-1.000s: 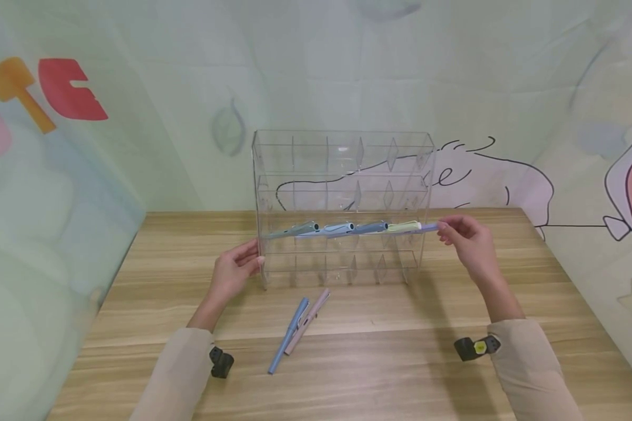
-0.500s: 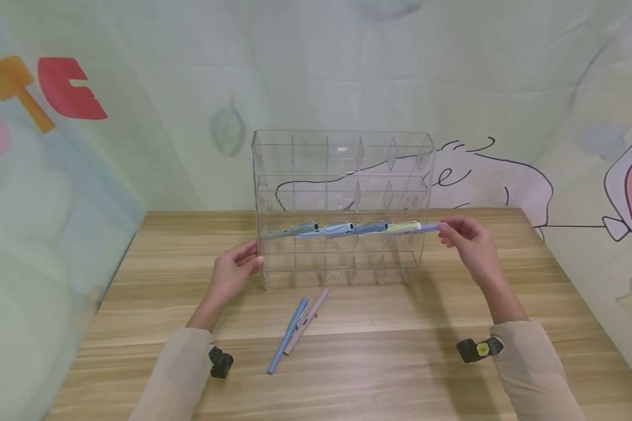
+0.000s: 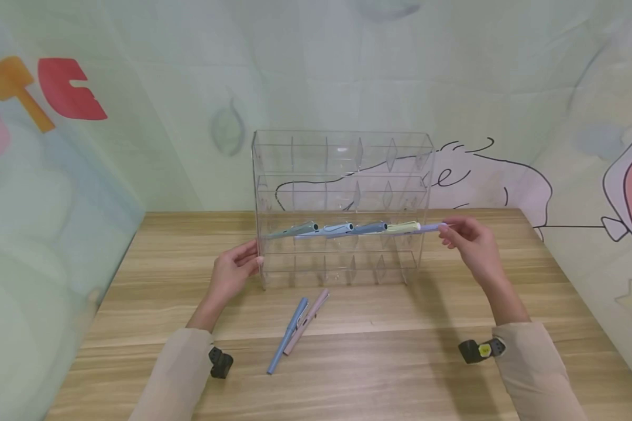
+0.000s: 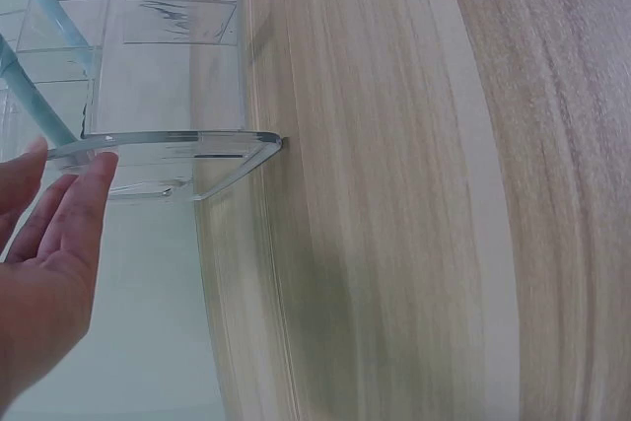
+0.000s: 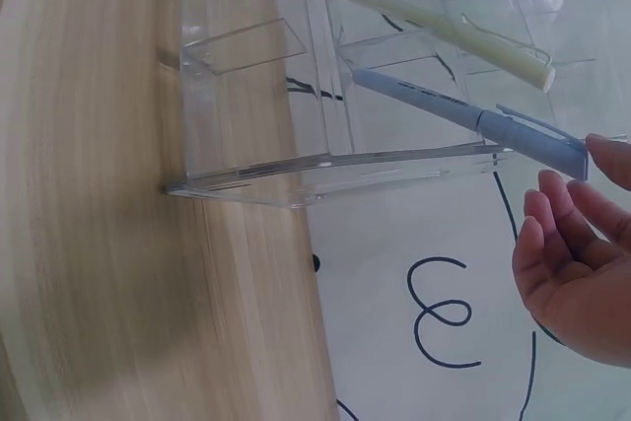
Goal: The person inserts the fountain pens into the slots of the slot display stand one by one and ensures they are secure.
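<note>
A clear acrylic pen rack [image 3: 342, 202] stands on the table with a grey-green pen [image 3: 295, 230], a light blue pen [image 3: 332, 228], a dark blue pen [image 3: 366, 228] and a pale yellow pen [image 3: 402, 227] slanting across one tier. At its right end lies a lavender pen [image 5: 463, 120], its capped end sticking out past the side panel. My right hand [image 3: 471, 242] pinches that cap end between thumb and fingertips. On the opposite side, my left hand [image 3: 234, 272] grips the rack's side panel [image 4: 168, 140], thumb in front and fingers behind.
In front of the rack, a blue pen [image 3: 287, 339] and a dusty pink pen [image 3: 306, 323] lie side by side on the wooden table [image 3: 390, 362]. A printed backdrop [image 3: 189, 117] hangs right behind the table.
My right hand has shifted very slightly to the right, and a little more of the lavender cap's end shows. The left hand and the rack have stayed put.
</note>
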Demonstrator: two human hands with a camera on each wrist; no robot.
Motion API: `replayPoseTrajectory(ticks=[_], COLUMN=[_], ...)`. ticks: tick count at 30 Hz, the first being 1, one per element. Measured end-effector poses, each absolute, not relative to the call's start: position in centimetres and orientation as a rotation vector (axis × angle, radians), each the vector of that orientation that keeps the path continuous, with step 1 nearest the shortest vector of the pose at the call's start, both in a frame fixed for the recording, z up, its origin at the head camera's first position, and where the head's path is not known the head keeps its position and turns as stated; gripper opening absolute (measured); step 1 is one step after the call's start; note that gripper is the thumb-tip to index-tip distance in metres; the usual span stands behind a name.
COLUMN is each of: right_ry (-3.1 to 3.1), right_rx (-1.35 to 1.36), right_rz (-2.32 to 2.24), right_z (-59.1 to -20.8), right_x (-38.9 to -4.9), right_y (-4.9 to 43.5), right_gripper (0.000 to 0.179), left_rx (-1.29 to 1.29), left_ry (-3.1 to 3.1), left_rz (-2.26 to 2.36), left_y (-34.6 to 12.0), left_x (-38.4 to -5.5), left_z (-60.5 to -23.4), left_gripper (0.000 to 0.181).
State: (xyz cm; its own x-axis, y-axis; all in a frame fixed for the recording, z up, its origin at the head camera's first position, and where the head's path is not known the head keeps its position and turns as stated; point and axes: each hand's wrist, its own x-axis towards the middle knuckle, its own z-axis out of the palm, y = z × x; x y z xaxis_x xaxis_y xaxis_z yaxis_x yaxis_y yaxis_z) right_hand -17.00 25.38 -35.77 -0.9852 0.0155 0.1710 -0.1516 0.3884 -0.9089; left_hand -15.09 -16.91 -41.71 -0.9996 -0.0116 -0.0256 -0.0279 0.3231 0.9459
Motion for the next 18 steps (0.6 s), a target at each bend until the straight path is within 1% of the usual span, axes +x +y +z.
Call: replayPoseTrajectory(ticks=[8,14,18], right_ry=[-2.528,-2.630,-2.736], right_rx=[0.123,0.152,0.226], right_rz=[1.651,1.664,1.662], right_z=[-37.5,-39.7,-41.0], right_x=[-15.9,-15.1,-14.8], right_y=[25.3,24.4,23.1], right_gripper=[0.032,0.029,0.027], left_rx=[-0.033,-0.039,-0.039], left_ry=[2.545,2.541,2.538], left_rz=[1.818,1.815,1.810], left_y=[-16.9,-17.0,-16.9], left_x=[-15.1,-15.0,-15.1], left_z=[-41.7,-41.6,-41.6], left_gripper=[0.043,0.043,0.043])
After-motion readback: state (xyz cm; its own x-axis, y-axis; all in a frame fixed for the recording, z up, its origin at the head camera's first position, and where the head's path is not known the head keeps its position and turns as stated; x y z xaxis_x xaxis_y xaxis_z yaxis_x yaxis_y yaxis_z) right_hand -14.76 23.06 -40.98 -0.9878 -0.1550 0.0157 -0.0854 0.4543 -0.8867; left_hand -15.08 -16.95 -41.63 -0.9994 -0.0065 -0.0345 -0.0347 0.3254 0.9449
